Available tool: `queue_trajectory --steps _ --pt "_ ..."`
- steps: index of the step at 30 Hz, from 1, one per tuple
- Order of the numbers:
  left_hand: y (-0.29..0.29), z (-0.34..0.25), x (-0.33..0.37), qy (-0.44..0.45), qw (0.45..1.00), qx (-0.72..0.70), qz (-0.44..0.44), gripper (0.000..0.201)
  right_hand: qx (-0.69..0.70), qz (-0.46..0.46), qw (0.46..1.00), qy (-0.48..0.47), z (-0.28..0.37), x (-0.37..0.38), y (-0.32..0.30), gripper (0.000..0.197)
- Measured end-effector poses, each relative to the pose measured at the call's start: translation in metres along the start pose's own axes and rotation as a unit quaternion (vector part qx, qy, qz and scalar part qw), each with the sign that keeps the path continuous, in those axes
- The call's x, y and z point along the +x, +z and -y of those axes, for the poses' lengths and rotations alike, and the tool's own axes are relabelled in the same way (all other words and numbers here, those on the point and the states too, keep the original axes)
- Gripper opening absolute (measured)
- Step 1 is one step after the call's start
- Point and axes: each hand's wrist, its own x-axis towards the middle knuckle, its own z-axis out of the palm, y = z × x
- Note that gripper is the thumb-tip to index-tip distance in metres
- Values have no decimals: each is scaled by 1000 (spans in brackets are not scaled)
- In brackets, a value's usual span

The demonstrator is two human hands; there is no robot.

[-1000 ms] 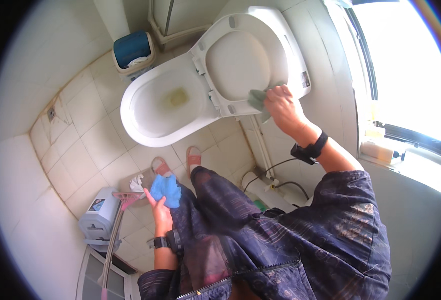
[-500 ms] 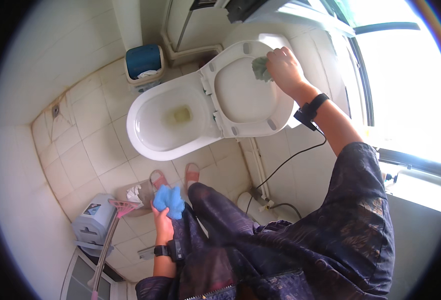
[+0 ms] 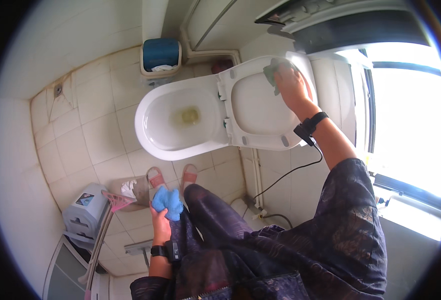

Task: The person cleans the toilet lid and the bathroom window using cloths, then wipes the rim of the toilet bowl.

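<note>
My right hand (image 3: 291, 86) presses a grey-green cloth (image 3: 271, 75) against the raised toilet seat (image 3: 238, 75), near its upper far corner. The hand is a little blurred, with its fingers over the cloth. The toilet bowl (image 3: 153, 145) stands open to the left of the seat, with yellowish water (image 3: 189, 116) at its bottom. Low in the view, my left hand (image 3: 160, 220) grips a bunched blue cloth (image 3: 168, 202) above my left leg, away from the toilet. Both wrists wear black bands with small devices, and a cable hangs from the right one.
A blue-topped bin (image 3: 161, 54) stands beyond the bowl. At the lower left are a grey plastic box (image 3: 84, 212), a pink-headed long-handled tool (image 3: 118, 201) and a clear bin (image 3: 139, 189) with white paper. A bright window (image 3: 410, 115) lies right, pipes (image 3: 258, 185) below the seat.
My right hand and the grey-green cloth have shifted slightly along the raised seat toward its upper edge. The whole view has shifted a little. My left hand still holds the blue cloth.
</note>
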Motion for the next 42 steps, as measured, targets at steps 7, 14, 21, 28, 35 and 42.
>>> queue_trajectory --steps 7,14,21,28,35,42 --pt "-8 -5 6 -7 1000 -9 -8 79 -31 -122 983 -133 -2 25 15 18" --pt "-23 1 8 -18 999 -34 -11 73 -139 -73 976 -153 19 50 52 16" --pt "-22 0 10 -27 999 -29 0 64 -238 68 966 -72 48 78 99 16" --pt "-35 6 9 -34 998 -40 -25 70 -113 143 976 -120 78 85 132 22" --pt "-39 10 10 -57 996 -57 -24 69 -73 10 972 -224 84 81 185 22" --pt "-49 16 13 -56 997 -56 -24 67 -248 158 939 -178 115 67 224 19"
